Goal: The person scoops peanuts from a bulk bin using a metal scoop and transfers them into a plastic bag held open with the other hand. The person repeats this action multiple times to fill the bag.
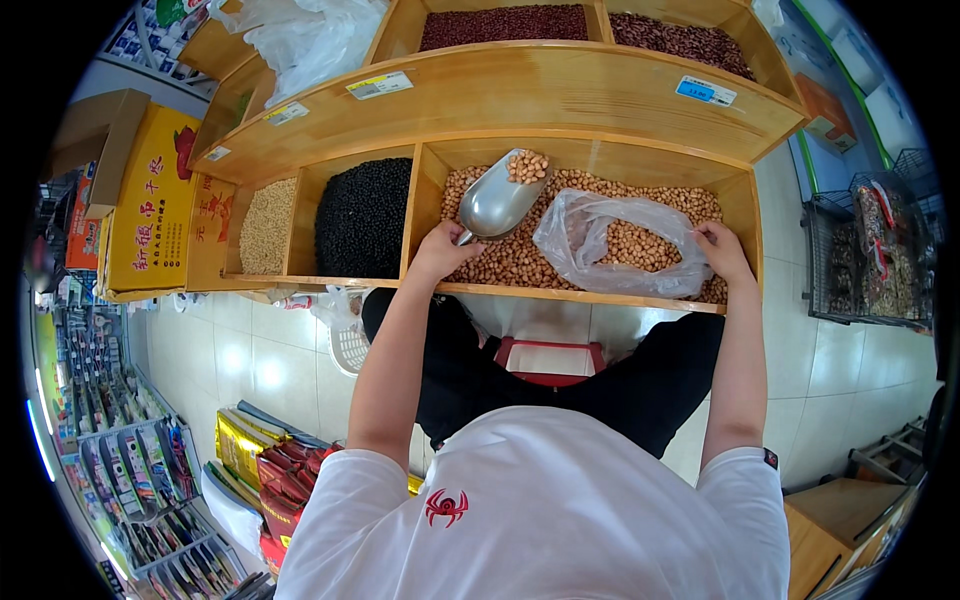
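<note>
My left hand [441,252] grips the handle of a shiny metal scoop [492,210], which is tilted over a wooden bin of light brown peanuts [505,262]. A small heap of peanuts [527,166] sits at the scoop's far lip. To its right, a clear plastic bag [568,228] lies with its mouth spread wide, and peanuts [640,247] show inside it. My right hand [722,252] pinches the right edge of the bag's rim. Bag and scoop are apart, both within the same compartment.
Black beans [362,218] and pale grains [267,226] fill compartments at left. A higher wooden shelf [560,95] holds dark red beans [505,26] behind. Crumpled plastic bags [315,45] lie at upper left. Beside the bins stand a yellow box [158,205] and, at right, a wire basket [835,250].
</note>
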### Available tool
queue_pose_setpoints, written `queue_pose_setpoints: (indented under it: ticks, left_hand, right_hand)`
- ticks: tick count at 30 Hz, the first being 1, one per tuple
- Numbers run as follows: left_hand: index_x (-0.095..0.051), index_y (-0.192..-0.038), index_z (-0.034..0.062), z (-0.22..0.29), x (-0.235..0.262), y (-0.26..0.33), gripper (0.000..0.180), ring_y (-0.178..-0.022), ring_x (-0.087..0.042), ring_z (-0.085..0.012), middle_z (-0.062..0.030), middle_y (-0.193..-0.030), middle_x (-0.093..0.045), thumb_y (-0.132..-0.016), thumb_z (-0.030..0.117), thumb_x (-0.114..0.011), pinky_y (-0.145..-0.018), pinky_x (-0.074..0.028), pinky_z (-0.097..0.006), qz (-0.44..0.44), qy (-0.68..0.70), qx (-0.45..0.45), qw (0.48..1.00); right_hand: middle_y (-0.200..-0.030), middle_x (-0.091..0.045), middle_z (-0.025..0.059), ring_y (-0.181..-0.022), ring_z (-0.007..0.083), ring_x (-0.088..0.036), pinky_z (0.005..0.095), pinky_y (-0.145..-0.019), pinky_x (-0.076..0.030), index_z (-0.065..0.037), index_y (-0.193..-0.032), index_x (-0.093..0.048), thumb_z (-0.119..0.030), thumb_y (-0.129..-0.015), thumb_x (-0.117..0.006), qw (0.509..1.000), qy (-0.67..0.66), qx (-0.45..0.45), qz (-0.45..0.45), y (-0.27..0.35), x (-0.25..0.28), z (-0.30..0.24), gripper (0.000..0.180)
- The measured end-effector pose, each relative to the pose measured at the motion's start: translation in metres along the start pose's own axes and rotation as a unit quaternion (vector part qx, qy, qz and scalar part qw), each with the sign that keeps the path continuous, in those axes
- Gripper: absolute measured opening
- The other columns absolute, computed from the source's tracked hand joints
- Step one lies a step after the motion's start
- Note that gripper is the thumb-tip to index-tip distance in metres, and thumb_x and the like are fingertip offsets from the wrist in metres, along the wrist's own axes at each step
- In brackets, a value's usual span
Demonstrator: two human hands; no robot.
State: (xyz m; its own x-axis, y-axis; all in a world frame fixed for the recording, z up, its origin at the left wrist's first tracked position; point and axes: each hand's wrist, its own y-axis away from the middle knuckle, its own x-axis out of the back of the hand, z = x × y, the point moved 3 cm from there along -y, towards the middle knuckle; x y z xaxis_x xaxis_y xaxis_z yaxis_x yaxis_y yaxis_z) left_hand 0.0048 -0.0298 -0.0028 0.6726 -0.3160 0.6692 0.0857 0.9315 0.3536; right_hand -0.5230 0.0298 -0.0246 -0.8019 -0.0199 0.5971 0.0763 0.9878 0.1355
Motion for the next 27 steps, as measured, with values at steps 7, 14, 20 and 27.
queue_pose_setpoints:
  ticks: [7,14,20,27]
  left_hand:
    - [-0.062,-0.096,-0.0009,0.010,0.003,0.005,0.038,-0.078,-0.060,-0.0135,-0.0052,-0.084,-0.066,-0.075,0.019,-0.086,-0.071,-0.050,-0.029,0.030,0.028,-0.018,0.999]
    - [-0.060,-0.095,0.0005,0.014,0.004,0.009,0.035,-0.075,-0.058,-0.0099,-0.0025,-0.083,-0.064,-0.076,0.017,-0.085,-0.068,-0.049,-0.027,0.056,0.049,-0.050,0.996]
    - [-0.059,-0.095,0.0008,0.031,0.009,0.020,0.032,-0.074,-0.060,-0.0115,-0.0045,-0.081,-0.065,-0.078,0.016,-0.082,-0.069,-0.050,-0.028,0.079,0.047,-0.097,0.991]
    - [-0.063,-0.097,0.0035,0.077,0.023,0.052,0.026,-0.078,-0.070,-0.0254,-0.0128,-0.085,-0.071,-0.079,0.015,-0.076,-0.071,-0.054,-0.036,0.081,0.010,-0.209,0.974]
  right_hand:
    - [-0.090,-0.066,0.0072,-0.083,0.0162,-0.061,0.0311,-0.079,-0.050,0.000,-0.096,-0.064,-0.010,-0.092,-0.065,1.000,-0.003,-0.015,-0.005,0.000,0.001,0.003,0.011]
    - [-0.089,-0.066,0.0079,-0.084,0.0164,-0.062,0.0310,-0.079,-0.050,0.001,-0.097,-0.064,-0.009,-0.092,-0.065,1.000,0.001,-0.006,-0.002,-0.001,0.001,0.005,0.011]
    - [-0.090,-0.065,0.0085,-0.083,0.0163,-0.062,0.0308,-0.078,-0.050,0.001,-0.097,-0.064,-0.009,-0.092,-0.065,1.000,-0.005,0.000,-0.001,0.000,0.001,0.005,0.011]
    - [-0.089,-0.062,0.0056,-0.083,0.0143,-0.058,0.0290,-0.077,-0.048,0.000,-0.097,-0.063,-0.010,-0.094,-0.064,0.999,0.021,0.027,0.010,-0.002,0.003,0.005,0.011]
